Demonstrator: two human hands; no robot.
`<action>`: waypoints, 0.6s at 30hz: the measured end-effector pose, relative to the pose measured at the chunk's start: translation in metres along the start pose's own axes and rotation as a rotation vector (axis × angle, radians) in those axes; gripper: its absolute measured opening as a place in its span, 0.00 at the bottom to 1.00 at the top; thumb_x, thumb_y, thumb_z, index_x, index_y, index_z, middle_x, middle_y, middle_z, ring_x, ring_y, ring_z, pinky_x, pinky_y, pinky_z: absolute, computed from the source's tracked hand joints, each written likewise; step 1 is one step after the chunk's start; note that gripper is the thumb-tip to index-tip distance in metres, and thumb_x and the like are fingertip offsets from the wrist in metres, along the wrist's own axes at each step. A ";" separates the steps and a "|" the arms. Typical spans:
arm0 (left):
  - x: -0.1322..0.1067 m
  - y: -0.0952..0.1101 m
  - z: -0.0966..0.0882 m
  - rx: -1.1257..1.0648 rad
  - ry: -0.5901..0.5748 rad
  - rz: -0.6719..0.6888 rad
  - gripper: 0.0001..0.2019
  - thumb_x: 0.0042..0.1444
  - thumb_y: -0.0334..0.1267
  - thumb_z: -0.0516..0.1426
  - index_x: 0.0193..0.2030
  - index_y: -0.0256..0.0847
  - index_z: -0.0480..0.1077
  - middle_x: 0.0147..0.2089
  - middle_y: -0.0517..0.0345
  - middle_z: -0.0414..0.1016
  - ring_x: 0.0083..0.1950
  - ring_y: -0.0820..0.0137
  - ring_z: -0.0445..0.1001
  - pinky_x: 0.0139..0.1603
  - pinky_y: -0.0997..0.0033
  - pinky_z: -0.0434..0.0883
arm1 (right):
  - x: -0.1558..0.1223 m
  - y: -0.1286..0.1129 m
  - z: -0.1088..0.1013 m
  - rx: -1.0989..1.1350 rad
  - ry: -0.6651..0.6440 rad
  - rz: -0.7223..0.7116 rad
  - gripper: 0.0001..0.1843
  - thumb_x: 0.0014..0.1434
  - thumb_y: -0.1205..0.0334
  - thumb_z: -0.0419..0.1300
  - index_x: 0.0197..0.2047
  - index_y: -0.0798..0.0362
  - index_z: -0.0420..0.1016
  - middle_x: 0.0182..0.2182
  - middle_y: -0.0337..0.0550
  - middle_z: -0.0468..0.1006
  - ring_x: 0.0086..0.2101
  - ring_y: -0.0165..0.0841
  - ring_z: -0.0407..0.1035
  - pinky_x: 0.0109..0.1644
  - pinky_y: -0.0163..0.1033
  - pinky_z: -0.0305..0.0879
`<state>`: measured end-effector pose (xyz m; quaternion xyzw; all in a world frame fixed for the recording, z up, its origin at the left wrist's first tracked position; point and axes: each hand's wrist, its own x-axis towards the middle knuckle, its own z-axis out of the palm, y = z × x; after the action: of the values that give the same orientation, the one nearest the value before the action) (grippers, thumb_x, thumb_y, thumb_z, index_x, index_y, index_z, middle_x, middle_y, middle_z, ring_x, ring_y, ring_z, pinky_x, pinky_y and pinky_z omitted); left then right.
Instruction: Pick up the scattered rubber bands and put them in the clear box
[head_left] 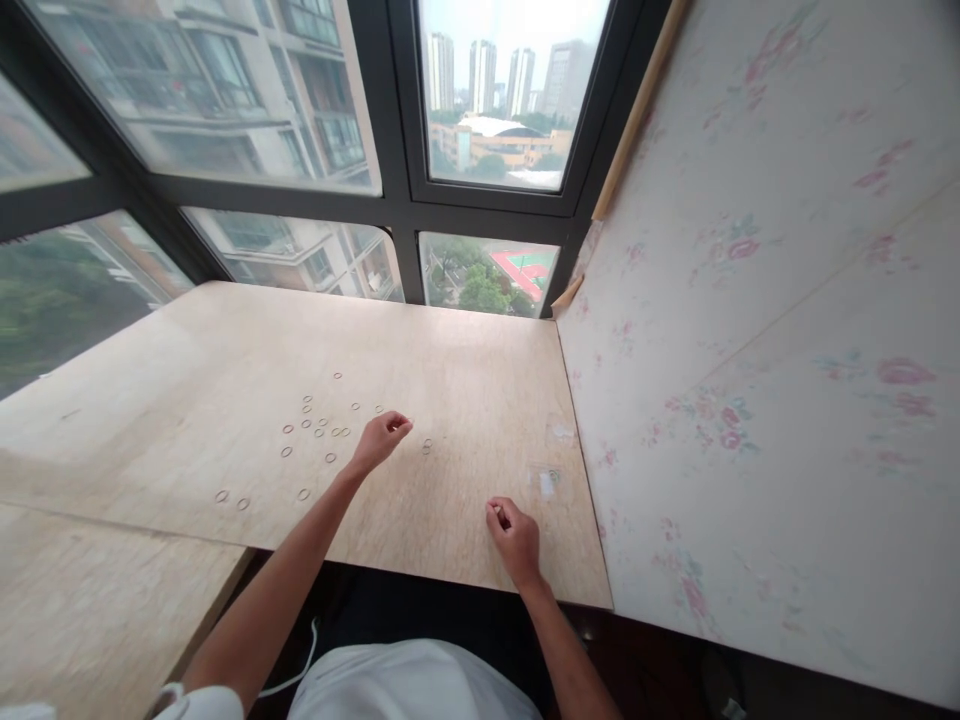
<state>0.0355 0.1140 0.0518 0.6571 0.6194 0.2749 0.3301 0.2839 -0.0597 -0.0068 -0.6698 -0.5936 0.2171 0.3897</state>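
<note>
Several small thin rings (319,428) lie scattered on a pale wooden board (225,340). My left hand (382,438) reaches over the board with fingers pinched together at the right edge of the scatter; what it pinches is too small to make out. A ring or two (427,447) lie just right of it. My right hand (514,535) rests near the board's front edge, fingers curled closed on something tiny. A small clear plastic bag (546,480) lies just beyond the right hand, and another faint bag (561,431) lies farther back.
A floral-patterned wall panel (750,350) rises along the board's right edge. Dark-framed windows (397,200) stand behind the board, showing buildings outside. A second wooden surface (97,600) sits lower at the left front. A white cable (296,665) hangs by my lap.
</note>
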 end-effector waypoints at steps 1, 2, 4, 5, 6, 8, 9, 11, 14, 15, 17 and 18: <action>-0.004 -0.001 0.001 0.098 -0.057 0.063 0.11 0.53 0.45 0.55 0.32 0.38 0.72 0.31 0.55 0.75 0.32 0.69 0.71 0.32 0.72 0.65 | 0.000 0.000 0.000 -0.002 0.000 -0.001 0.17 0.62 0.53 0.51 0.35 0.54 0.77 0.18 0.37 0.70 0.20 0.29 0.65 0.27 0.31 0.55; -0.008 -0.001 0.003 0.192 -0.112 0.118 0.11 0.54 0.44 0.55 0.33 0.39 0.73 0.33 0.55 0.75 0.34 0.68 0.71 0.34 0.71 0.65 | 0.000 0.000 0.000 -0.003 -0.001 -0.002 0.18 0.62 0.53 0.51 0.34 0.54 0.77 0.18 0.37 0.70 0.20 0.29 0.65 0.27 0.31 0.55; -0.016 0.000 0.011 0.369 -0.195 0.188 0.10 0.55 0.42 0.54 0.35 0.40 0.73 0.36 0.54 0.75 0.37 0.67 0.72 0.37 0.71 0.64 | 0.000 0.001 0.000 -0.003 -0.003 -0.002 0.18 0.62 0.52 0.51 0.34 0.54 0.77 0.18 0.37 0.70 0.20 0.29 0.65 0.27 0.31 0.56; -0.020 0.001 0.016 0.439 -0.220 0.201 0.10 0.55 0.42 0.54 0.36 0.40 0.74 0.37 0.54 0.75 0.39 0.66 0.72 0.38 0.71 0.64 | 0.000 0.001 0.000 -0.001 -0.003 0.000 0.18 0.61 0.52 0.51 0.34 0.54 0.77 0.18 0.37 0.71 0.21 0.29 0.65 0.27 0.31 0.56; -0.023 0.002 0.020 0.489 -0.234 0.205 0.09 0.55 0.41 0.54 0.36 0.40 0.74 0.37 0.54 0.75 0.39 0.66 0.72 0.37 0.71 0.64 | 0.000 0.002 0.001 -0.001 -0.002 0.000 0.18 0.61 0.52 0.51 0.34 0.54 0.77 0.19 0.38 0.71 0.21 0.29 0.65 0.28 0.31 0.56; -0.027 0.003 0.028 0.539 -0.243 0.203 0.09 0.56 0.40 0.53 0.35 0.40 0.74 0.37 0.54 0.74 0.38 0.66 0.72 0.36 0.71 0.63 | 0.000 0.003 0.001 -0.003 0.000 -0.003 0.18 0.61 0.52 0.51 0.34 0.54 0.77 0.19 0.37 0.71 0.21 0.29 0.66 0.28 0.31 0.56; -0.028 0.004 0.031 0.548 -0.239 0.200 0.10 0.56 0.39 0.52 0.35 0.40 0.74 0.37 0.54 0.73 0.38 0.66 0.72 0.36 0.71 0.63 | 0.000 0.003 0.001 -0.007 0.002 -0.004 0.18 0.61 0.52 0.51 0.34 0.54 0.77 0.19 0.37 0.71 0.21 0.29 0.66 0.28 0.31 0.56; -0.030 0.005 0.036 0.562 -0.223 0.189 0.11 0.58 0.38 0.50 0.35 0.39 0.73 0.38 0.52 0.73 0.37 0.65 0.71 0.35 0.70 0.62 | -0.001 0.004 0.002 -0.016 0.004 -0.005 0.17 0.61 0.52 0.52 0.34 0.54 0.77 0.19 0.37 0.71 0.21 0.29 0.66 0.28 0.31 0.56; -0.031 0.007 0.038 0.588 -0.216 0.173 0.12 0.59 0.35 0.48 0.33 0.38 0.72 0.38 0.50 0.73 0.36 0.65 0.71 0.35 0.69 0.62 | -0.001 0.004 0.002 -0.026 0.004 -0.004 0.17 0.61 0.52 0.52 0.34 0.54 0.77 0.19 0.37 0.71 0.21 0.29 0.66 0.28 0.31 0.56; -0.031 0.008 0.037 0.594 -0.217 0.168 0.12 0.59 0.35 0.48 0.32 0.38 0.71 0.38 0.50 0.73 0.36 0.65 0.71 0.35 0.69 0.62 | -0.001 0.003 0.002 -0.027 0.003 -0.004 0.17 0.61 0.52 0.52 0.34 0.54 0.77 0.19 0.37 0.71 0.21 0.29 0.66 0.28 0.31 0.56; -0.031 0.009 0.037 0.599 -0.225 0.162 0.11 0.58 0.34 0.48 0.32 0.37 0.70 0.37 0.49 0.72 0.36 0.65 0.71 0.36 0.68 0.62 | -0.001 0.003 0.002 -0.029 0.000 -0.006 0.18 0.61 0.52 0.51 0.34 0.54 0.77 0.19 0.37 0.71 0.21 0.30 0.66 0.28 0.31 0.56; -0.031 0.009 0.036 0.596 -0.231 0.161 0.10 0.58 0.34 0.48 0.32 0.37 0.69 0.36 0.49 0.72 0.35 0.65 0.71 0.36 0.68 0.62 | 0.000 0.003 0.002 -0.030 -0.001 -0.008 0.18 0.61 0.52 0.51 0.34 0.54 0.77 0.19 0.37 0.71 0.21 0.30 0.66 0.28 0.31 0.56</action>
<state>0.0668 0.0801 0.0374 0.7984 0.5773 0.0303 0.1685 0.2843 -0.0597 -0.0101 -0.6729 -0.5998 0.2070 0.3802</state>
